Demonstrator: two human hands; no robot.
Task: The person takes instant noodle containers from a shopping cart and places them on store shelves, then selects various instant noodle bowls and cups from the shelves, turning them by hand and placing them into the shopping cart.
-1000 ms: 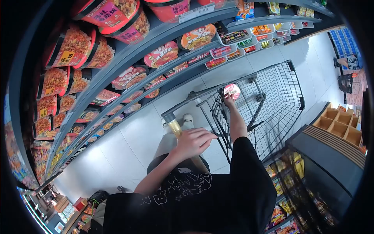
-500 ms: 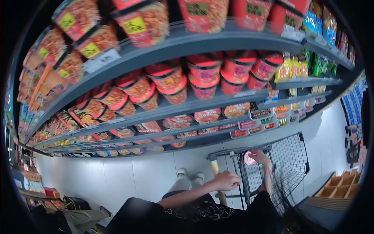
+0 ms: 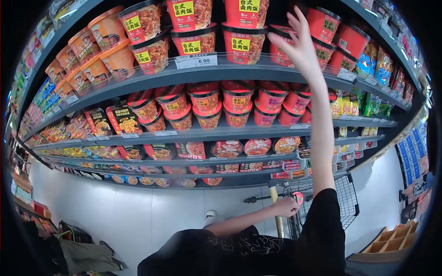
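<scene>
Right hand (image 3: 298, 39) open, fingers spread, nothing held, at the red tubs (image 3: 324, 23); contact unclear. Left hand (image 3: 286, 207) closed by the cart handle (image 3: 276, 209); can't tell if gripping. Left of right hand: six yellow-labelled tubs (image 3: 194, 42), three stacks of two. Dark gap beside its fingers, above the shelf edge (image 3: 230, 69).

Rises in dark tiers. Carries, on the upper shelf (image 3: 258, 72), stacked orange tubs (image 3: 117, 60) towards the left, then stacked red tubs (image 3: 191, 46), with blue packets (image 3: 367, 60) towards the right. Holds stacked red-lidded tubs (image 3: 205, 99) on the middle shelf (image 3: 230, 132), beside dark boxes (image 3: 124, 120). Bears round bowls (image 3: 258, 147) on the next shelf (image 3: 239, 159) down. Seems to hold small packets (image 3: 76, 131) farther left, rather blurred.
</scene>
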